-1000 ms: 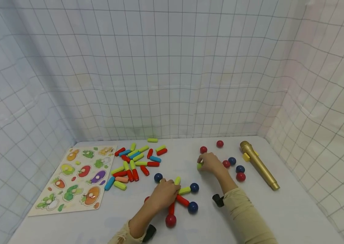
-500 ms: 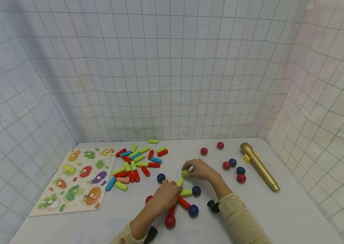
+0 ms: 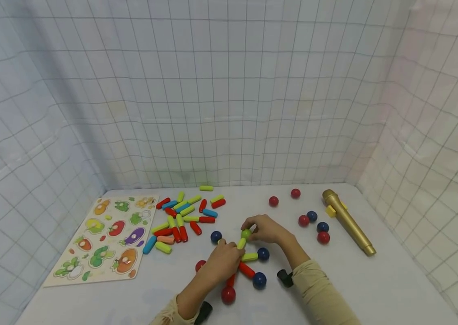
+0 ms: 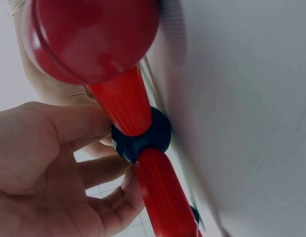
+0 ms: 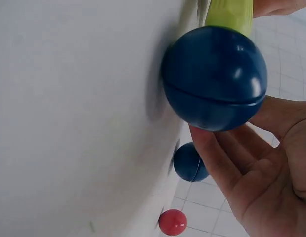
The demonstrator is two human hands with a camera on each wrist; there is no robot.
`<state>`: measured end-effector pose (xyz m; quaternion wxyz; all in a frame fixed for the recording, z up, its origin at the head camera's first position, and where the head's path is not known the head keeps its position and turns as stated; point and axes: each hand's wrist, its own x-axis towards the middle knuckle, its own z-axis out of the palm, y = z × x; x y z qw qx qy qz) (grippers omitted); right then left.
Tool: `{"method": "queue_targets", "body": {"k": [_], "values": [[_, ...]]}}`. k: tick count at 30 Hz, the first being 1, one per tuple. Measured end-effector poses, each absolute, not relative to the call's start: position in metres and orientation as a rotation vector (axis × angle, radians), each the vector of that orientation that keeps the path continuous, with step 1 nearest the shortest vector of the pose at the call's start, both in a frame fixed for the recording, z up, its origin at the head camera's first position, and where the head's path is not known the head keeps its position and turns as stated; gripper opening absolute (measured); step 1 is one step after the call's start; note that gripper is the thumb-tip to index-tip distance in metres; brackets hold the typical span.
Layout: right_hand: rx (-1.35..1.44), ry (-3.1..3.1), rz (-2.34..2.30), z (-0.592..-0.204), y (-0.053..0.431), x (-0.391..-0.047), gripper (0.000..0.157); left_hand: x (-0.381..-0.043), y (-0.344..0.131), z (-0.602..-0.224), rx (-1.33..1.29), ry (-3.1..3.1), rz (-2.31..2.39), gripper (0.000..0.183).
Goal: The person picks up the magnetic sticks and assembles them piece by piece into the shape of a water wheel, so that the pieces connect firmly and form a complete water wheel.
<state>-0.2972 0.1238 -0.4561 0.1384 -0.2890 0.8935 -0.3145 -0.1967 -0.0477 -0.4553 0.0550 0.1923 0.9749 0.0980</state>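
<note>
A star-shaped build of balls and rods lies on the table under my left hand (image 3: 222, 262). Thumb and fingers grip its dark blue centre ball (image 4: 143, 140), from which red rods (image 4: 165, 192) stick out in the left wrist view. One rod ends in a red ball (image 3: 228, 295), others in blue balls (image 3: 259, 280). My right hand (image 3: 268, 229) pinches a light green ball (image 3: 246, 234) right at the far end of a lime green rod (image 3: 241, 244). In the right wrist view, a blue ball (image 5: 214, 79) in front covers the fingertips and the green ball.
Loose red, green and blue rods (image 3: 184, 221) lie spread at the left rear. Beyond them is a vegetable puzzle board (image 3: 108, 230). Several red and blue balls (image 3: 323, 238) sit on the right, beside a gold toy microphone (image 3: 350, 223). Grid-patterned cloth walls (image 3: 237, 90) enclose the table.
My right hand has come left and toward me with the green ball, from open table to the lime rod's end. My left hand stays on the build.
</note>
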Motion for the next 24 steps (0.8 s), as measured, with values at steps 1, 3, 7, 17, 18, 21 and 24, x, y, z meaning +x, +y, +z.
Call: {"method": "queue_targets", "body": {"k": [1, 3, 7, 17, 18, 21, 24], "values": [[-0.837, 2.621, -0.885, -0.455, 0.123, -0.294, 0.032, -0.197, -0.049, -0.454, 0.586, 2.949, 0.331, 0.026], [-0.816, 2.715, -0.819, -0.451, 0.121, -0.285, 0.032, -0.200, -0.055, -0.452, 0.608, 2.909, 0.428, 0.026], [-0.792, 2.823, -0.734, -0.439, 0.110, -0.255, 0.024, -0.212, -0.079, -0.441, 0.546, 2.819, 0.694, 0.018], [-0.806, 2.913, -0.400, -0.446, 0.083, -0.212, 0.026, -0.256, -0.135, -0.438, 0.039, 3.034, 0.442, 0.022], [-0.807, 2.926, -0.384, -0.446, 0.083, -0.211, 0.025, -0.260, -0.137, -0.439, 0.044, 3.041, 0.397, 0.022], [-0.828, 2.935, -0.340, -0.446, 0.084, -0.207, 0.024, -0.268, -0.141, -0.444, 0.083, 3.053, 0.295, 0.015], [-0.847, 2.924, -0.301, -0.444, 0.088, -0.205, 0.023, -0.273, -0.144, -0.448, 0.104, 3.063, 0.232, 0.007]]}}
